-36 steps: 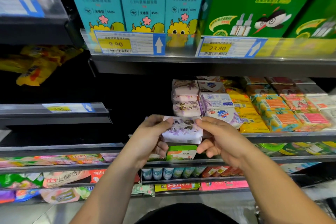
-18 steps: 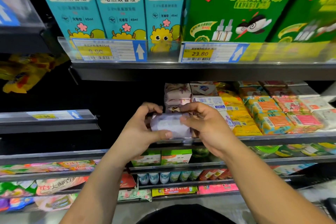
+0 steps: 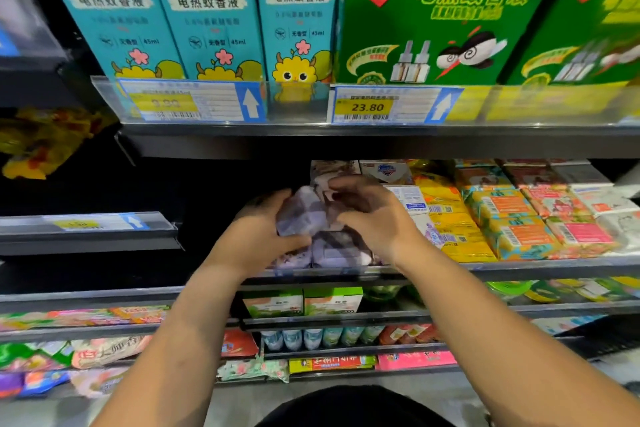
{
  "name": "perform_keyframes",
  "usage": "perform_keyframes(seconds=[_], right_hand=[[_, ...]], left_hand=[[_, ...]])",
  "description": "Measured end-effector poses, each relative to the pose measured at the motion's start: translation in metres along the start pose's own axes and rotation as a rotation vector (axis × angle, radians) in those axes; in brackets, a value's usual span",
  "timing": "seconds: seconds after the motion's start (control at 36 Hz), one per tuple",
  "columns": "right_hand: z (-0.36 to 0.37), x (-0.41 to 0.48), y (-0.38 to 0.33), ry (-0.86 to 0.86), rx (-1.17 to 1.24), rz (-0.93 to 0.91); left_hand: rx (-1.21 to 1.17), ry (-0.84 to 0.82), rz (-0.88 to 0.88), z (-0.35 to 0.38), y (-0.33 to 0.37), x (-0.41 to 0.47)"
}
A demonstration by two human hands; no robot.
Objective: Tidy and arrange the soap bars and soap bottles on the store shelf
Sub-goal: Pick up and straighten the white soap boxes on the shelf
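A pale purple flower-print soap pack [image 3: 304,215] is gripped from both sides by my left hand [image 3: 263,232] and my right hand [image 3: 374,215]. It sits tilted on top of another purple soap pack [image 3: 341,250] at the front of the soap shelf [image 3: 519,269]. Behind them a stack of similar packs [image 3: 332,168] is partly hidden by my fingers. White and blue soap boxes [image 3: 408,199] stand just right of my right hand. Yellow soap bars [image 3: 453,229] and orange-green soap packs [image 3: 512,225] fill the shelf further right.
Teal boxes [image 3: 207,10] and green boxes [image 3: 446,14] of mosquito liquid stand on the shelf above, with price tags [image 3: 367,107] on its rail. The soap shelf is dark to the left of my hands. Lower shelves hold green boxes [image 3: 301,302] and flat packets [image 3: 104,354].
Both hands carried the purple soap pack up and inward from in front of the shelf edge onto the stack on the shelf. The camera moved closer and tilted.
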State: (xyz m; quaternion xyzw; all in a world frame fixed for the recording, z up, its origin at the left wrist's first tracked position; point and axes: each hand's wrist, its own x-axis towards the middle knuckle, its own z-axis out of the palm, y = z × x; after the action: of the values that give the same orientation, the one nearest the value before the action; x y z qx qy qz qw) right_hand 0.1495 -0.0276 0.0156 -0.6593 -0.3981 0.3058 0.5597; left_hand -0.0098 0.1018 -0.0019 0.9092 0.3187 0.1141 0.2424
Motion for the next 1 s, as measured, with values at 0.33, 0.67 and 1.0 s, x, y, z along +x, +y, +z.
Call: perform_keyframes(seconds=[0.33, 0.67, 1.0], right_hand=[[-0.056, 0.006, 0.053, -0.087, -1.257, 0.152], [-0.052, 0.007, 0.056, -0.058, -1.299, 0.156], [-0.053, 0.03, 0.023, -0.024, -1.322, 0.111]], left_hand=[[0.216, -0.131, -0.124, 0.015, -0.045, 0.038], [0.36, -0.245, -0.112, 0.042, -0.036, 0.031], [0.424, 0.022, -0.177, 0.071, -0.008, 0.024]])
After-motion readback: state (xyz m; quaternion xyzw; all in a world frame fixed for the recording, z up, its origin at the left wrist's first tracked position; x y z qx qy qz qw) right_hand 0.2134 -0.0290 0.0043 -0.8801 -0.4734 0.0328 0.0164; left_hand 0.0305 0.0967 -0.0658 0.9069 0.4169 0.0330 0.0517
